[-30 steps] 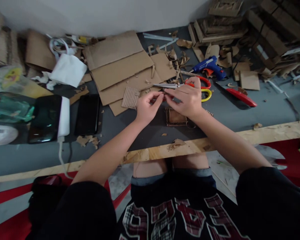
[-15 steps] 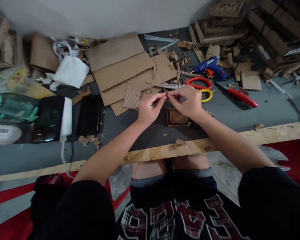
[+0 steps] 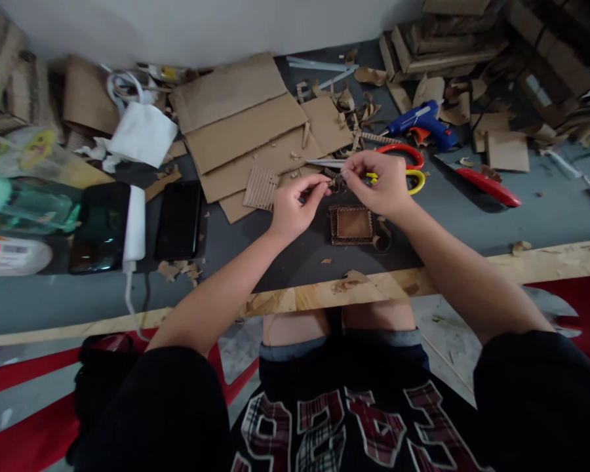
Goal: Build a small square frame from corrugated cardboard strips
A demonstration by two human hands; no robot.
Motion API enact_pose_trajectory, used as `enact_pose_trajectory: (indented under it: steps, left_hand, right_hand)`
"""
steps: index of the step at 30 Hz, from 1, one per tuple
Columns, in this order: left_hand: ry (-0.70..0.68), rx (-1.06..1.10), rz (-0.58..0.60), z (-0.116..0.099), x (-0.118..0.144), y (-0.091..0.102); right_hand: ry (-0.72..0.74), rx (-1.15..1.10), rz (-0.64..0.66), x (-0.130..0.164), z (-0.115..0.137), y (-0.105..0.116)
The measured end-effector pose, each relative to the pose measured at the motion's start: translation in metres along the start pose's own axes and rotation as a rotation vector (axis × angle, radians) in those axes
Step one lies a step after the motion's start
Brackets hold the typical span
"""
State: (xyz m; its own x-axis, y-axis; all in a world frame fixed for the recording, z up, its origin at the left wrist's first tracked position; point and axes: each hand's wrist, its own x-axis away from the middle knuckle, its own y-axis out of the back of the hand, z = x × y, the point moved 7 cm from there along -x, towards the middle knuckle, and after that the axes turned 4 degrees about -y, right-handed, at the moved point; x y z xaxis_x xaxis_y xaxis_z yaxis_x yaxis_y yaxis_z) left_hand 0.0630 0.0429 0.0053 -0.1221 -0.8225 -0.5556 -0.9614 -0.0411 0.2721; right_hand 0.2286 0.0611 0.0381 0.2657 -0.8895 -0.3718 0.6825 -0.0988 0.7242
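Observation:
My left hand (image 3: 295,208) is closed in a pinch on a small curled strip of corrugated cardboard (image 3: 333,184). Just to its right, my right hand (image 3: 384,185) has thumb and forefinger pressed together; whatever lies between them is too small to make out. Below both hands a small rectangular cardboard piece with a raised corrugated rim (image 3: 354,223) lies flat on the grey table, a thin curled strip (image 3: 384,240) at its right corner. Scissors with a red and a yellow handle loop (image 3: 417,183) lie behind my right hand, which partly covers them.
Flat cardboard sheets (image 3: 246,124) and a ribbed cardboard square (image 3: 260,187) lie behind my left hand. To the right are a blue glue gun (image 3: 423,124) and a red-handled cutter (image 3: 489,187). A black phone (image 3: 177,221) and bottles are leftward. Cardboard scraps surround the glue gun.
My hands have come apart: the right hand has moved up and slightly right from the left fingertips. More of the rimmed cardboard piece shows. The view has shifted slightly.

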Motion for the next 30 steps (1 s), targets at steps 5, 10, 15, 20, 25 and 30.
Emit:
enact_pose_trajectory:
  steps: [5,10,15,20,25,30]
  left_hand:
    - [0.102,0.111,-0.063,0.011,-0.002,0.001]
    - [0.154,0.149,-0.104,0.015,-0.002,0.003]
    - [0.163,0.165,-0.144,0.019,-0.001,0.004]
    - [0.196,0.144,-0.214,0.029,0.002,0.007]
    - [0.166,0.116,-0.137,0.035,-0.001,0.002]
    - [0.128,0.119,-0.115,0.034,-0.005,0.002]
  right_hand:
    - [-0.049,0.226,-0.01,-0.007,-0.012,0.019]
    - [0.279,0.039,0.449,0.002,0.005,-0.005]
    - [0.298,0.037,0.418,0.002,0.008,-0.023]
    - [0.057,0.291,0.125,-0.015,-0.017,0.02]
    - [-0.197,0.569,0.254,-0.015,-0.062,0.03]
    - [-0.195,0.609,0.311,-0.008,-0.076,0.018]
